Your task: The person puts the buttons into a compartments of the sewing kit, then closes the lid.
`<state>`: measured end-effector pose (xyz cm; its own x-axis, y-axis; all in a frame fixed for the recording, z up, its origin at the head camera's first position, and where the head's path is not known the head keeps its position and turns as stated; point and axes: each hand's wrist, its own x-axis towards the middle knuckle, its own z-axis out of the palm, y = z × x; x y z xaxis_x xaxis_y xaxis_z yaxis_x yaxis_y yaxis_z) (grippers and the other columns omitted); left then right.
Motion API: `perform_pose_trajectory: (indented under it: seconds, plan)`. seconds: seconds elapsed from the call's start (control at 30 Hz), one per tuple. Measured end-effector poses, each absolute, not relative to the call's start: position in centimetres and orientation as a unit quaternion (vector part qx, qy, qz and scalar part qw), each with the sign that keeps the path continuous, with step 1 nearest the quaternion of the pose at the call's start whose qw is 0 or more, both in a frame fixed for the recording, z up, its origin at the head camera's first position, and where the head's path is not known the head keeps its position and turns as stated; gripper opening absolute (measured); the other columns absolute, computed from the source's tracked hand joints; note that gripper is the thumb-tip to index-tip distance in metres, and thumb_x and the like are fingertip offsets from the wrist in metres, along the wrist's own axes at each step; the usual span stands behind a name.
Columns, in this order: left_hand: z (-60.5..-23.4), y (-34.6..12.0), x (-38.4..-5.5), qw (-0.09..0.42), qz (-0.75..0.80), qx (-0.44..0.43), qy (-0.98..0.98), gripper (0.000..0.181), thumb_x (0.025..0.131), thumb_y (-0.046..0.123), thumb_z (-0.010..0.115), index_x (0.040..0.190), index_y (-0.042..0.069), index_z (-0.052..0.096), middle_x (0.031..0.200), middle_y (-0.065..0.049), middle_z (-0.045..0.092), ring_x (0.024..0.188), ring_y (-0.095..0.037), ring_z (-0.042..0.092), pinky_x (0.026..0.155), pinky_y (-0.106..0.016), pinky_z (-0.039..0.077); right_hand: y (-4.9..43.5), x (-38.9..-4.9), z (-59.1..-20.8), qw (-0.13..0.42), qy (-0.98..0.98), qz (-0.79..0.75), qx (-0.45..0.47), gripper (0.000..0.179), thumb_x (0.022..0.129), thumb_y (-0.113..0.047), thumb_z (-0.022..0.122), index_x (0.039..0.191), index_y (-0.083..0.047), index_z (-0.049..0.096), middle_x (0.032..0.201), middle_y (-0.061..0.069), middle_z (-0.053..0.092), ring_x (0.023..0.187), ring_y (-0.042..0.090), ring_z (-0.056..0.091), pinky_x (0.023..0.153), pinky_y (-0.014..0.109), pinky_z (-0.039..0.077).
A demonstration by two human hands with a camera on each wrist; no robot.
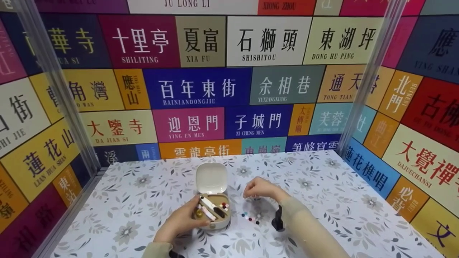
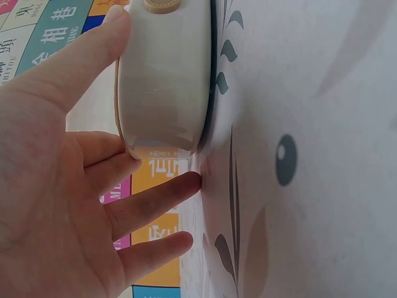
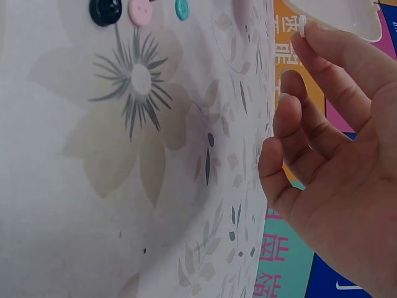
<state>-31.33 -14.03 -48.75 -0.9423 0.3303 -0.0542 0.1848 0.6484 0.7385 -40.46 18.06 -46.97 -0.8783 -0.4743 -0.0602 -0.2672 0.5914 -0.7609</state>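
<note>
A white storage box (image 1: 224, 223) stands with its lid (image 1: 211, 178) raised. My left hand (image 1: 181, 219) holds its left side, thumb at the front wall and index finger by the far edge; in the left wrist view the other fingers spread below. Inside lie a white-and-black slim tool (image 1: 213, 206), a pink-and-white stick (image 1: 208, 213), a small gold round piece (image 1: 199, 213) and several red and white buttons (image 1: 225, 205). Right of the box, above the table, my right hand (image 1: 264, 188) pinches a small white button (image 3: 303, 26) between thumb and index finger.
Several loose buttons (image 1: 250, 219) lie on the table right of the box, among them a black button (image 3: 105, 10), a pink button (image 3: 141, 11) and a teal button (image 3: 182, 9). A flower-patterned cloth (image 1: 125, 200) covers the table. Colourful sign-printed panels (image 1: 197, 87) enclose it behind and at the sides.
</note>
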Motion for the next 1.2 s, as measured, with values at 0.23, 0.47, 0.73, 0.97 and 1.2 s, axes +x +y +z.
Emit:
perform_pose_trajectory:
  seconds: [0.23,0.47,0.73,0.97,1.2]
  plan:
    - [-48.9,-14.1,-31.2,0.085,0.394,0.153,0.902,0.107,0.072,0.050,0.081,0.153,0.007,0.026,0.155,-0.019,0.028,0.139,-0.040,0.030,0.112,-0.058,0.023,17.4,-40.4,-47.0,0.137,0.884,-0.401,-0.198,0.011,0.081,-0.018,0.075,0.085,-0.008,0.077,0.079,-0.002,0.071,0.070,0.016,0.057,0.075,0.047,0.053]
    - [-48.8,-14.2,-31.3,0.086,0.392,0.149,0.904,0.108,0.071,0.051,0.081,0.154,0.008,0.026,0.156,-0.017,0.027,0.140,-0.039,0.028,0.113,-0.057,0.022,16.7,-40.5,-46.8,0.133,0.887,-0.392,-0.202,0.011,0.081,-0.020,0.075,0.086,-0.010,0.078,0.081,-0.002,0.071,0.069,0.011,0.055,0.076,0.046,0.053]
    - [-48.9,-14.2,-31.3,0.069,0.378,0.162,0.909,0.108,0.072,0.052,0.080,0.153,0.006,0.026,0.155,-0.018,0.029,0.139,-0.040,0.031,0.112,-0.057,0.023,15.7,-40.4,-46.9,0.131,0.881,-0.400,-0.217,0.012,0.080,-0.017,0.075,0.084,-0.006,0.077,0.081,-0.001,0.072,0.068,0.009,0.056,0.076,0.045,0.054]
    - [-48.9,-14.2,-31.3,0.070,0.374,0.154,0.912,0.110,0.071,0.056,0.079,0.153,0.007,0.026,0.155,-0.018,0.028,0.139,-0.040,0.030,0.112,-0.058,0.022,15.0,-40.5,-46.9,0.130,0.884,-0.389,-0.227,0.010,0.080,-0.017,0.076,0.086,-0.010,0.078,0.080,-0.003,0.072,0.067,0.009,0.055,0.066,0.029,0.050]
    - [-49.0,-14.0,-31.4,0.076,0.380,0.141,0.911,0.110,0.070,0.055,0.081,0.153,0.007,0.027,0.154,-0.018,0.030,0.138,-0.040,0.031,0.111,-0.059,0.023,14.4,-40.7,-47.2,0.127,0.882,-0.390,-0.234,0.010,0.079,-0.017,0.076,0.084,-0.009,0.077,0.074,-0.005,0.069,0.063,0.008,0.052,0.061,0.023,0.046]
